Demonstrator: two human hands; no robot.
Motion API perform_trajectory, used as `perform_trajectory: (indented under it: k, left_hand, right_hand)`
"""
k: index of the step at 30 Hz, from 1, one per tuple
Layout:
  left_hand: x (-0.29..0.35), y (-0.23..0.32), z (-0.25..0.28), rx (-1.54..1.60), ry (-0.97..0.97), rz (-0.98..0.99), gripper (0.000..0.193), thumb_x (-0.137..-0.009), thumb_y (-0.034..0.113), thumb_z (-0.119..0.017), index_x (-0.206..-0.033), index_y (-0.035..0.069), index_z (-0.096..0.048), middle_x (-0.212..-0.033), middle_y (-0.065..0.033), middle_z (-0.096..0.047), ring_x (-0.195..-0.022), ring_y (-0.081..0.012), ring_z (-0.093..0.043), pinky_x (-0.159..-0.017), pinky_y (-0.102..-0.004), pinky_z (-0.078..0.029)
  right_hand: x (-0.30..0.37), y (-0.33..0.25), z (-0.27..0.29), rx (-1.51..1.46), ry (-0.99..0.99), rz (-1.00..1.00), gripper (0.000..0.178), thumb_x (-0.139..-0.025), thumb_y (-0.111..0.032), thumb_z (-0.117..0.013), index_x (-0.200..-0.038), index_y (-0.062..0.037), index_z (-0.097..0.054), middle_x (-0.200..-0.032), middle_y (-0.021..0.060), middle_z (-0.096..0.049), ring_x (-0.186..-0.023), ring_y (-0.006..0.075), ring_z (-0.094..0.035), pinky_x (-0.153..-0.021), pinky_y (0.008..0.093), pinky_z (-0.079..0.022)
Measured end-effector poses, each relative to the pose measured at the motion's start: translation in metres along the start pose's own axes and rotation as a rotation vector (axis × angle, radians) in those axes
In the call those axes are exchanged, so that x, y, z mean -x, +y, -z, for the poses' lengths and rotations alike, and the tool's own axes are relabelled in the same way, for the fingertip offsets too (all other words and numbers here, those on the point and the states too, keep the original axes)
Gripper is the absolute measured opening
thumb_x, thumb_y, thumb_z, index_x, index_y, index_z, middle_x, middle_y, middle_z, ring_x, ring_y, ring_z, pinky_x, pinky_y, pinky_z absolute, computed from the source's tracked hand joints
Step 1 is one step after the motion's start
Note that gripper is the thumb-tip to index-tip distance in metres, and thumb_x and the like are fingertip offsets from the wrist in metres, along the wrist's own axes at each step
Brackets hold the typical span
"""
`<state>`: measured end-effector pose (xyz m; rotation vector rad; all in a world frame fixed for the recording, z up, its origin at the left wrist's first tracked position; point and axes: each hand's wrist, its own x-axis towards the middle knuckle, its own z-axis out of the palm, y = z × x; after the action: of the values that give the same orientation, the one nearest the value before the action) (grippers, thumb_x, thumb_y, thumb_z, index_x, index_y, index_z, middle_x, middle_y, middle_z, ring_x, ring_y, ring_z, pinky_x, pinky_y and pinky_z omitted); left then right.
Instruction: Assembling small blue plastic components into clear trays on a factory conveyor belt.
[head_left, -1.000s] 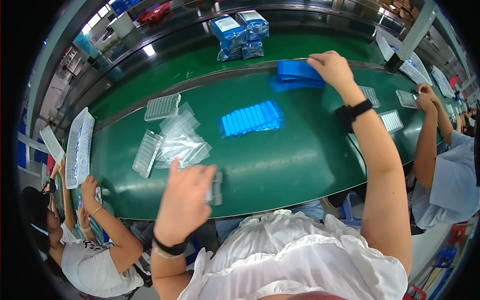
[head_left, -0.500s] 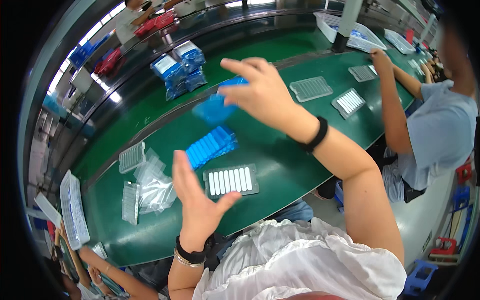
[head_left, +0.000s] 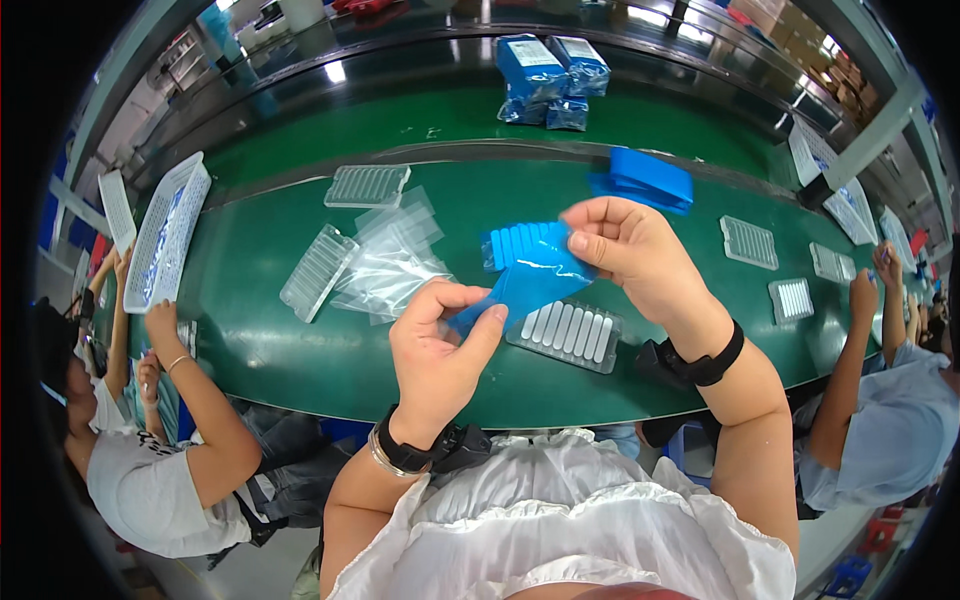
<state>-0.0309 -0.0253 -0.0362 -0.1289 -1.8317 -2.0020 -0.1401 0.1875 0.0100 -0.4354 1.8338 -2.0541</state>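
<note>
A thin blue plastic sheet (head_left: pixel 545 283) is stretched between my two hands above the green table. My left hand (head_left: pixel 440 345) pinches its lower left corner between thumb and fingers. Its upper right edge is pinched by my right hand (head_left: pixel 640 250). Just behind the sheet lie ribbed blue packs (head_left: pixel 508 247), partly hidden by it. A clear ribbed tray with white oblong pieces (head_left: pixel 568 338) rests below the sheet, its upper left covered. Folded blue sheets (head_left: pixel 648 182) lie beyond my right hand.
Clear plastic bags (head_left: pixel 395 265) lie left of the blue packs, beside two clear trays (head_left: pixel 368 186) (head_left: pixel 320 272). Blue wrapped packages (head_left: pixel 545 80) are stacked at the back. A white basket (head_left: pixel 170 230) stands at the left. Co-workers sit on both sides.
My right hand has come back from the folded blue sheets holding one sheet. My left hand, open before, now grips that sheet's other end. The view has turned to the right.
</note>
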Motion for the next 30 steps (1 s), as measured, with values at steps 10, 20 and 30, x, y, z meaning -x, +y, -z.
perform_trajectory:
  k: [10,20,30]
  left_hand:
    - [-0.007,0.018,0.040,0.607,-0.354,0.454,0.036,-0.105,0.013,-0.055,-0.138,-0.002,-0.054,-0.112,-0.0102,-0.060,-0.083,-0.0206,-0.072,-0.072,-0.0376,-0.066]
    - [-0.016,0.012,0.068,0.412,-0.061,0.386,0.019,-0.097,0.008,-0.069,-0.113,-0.002,-0.066,-0.094,-0.0086,-0.071,-0.074,-0.0159,-0.073,-0.061,-0.0297,-0.063]
    - [-0.027,-0.007,0.096,0.576,0.114,0.444,0.019,-0.095,0.013,-0.074,-0.108,0.000,-0.068,-0.094,-0.0069,-0.073,-0.079,-0.0156,-0.072,-0.066,-0.0311,-0.062]
  right_hand:
    - [-0.008,0.004,-0.062,0.369,-0.248,0.154,0.014,-0.092,-0.010,-0.079,-0.094,-0.0017,-0.068,-0.086,0.0004,-0.068,-0.077,0.0070,-0.063,-0.068,0.0243,-0.051]
    - [-0.046,0.005,-0.100,0.211,-0.411,-0.095,0.013,-0.090,-0.009,-0.080,-0.097,-0.0012,-0.073,-0.085,0.0001,-0.071,-0.073,0.0046,-0.062,-0.063,0.0214,-0.049]
    - [-0.080,0.016,-0.110,0.164,-0.388,-0.092,0.016,-0.089,-0.015,-0.081,-0.093,-0.0015,-0.074,-0.079,-0.0005,-0.070,-0.068,0.0043,-0.060,-0.059,0.0212,-0.047]
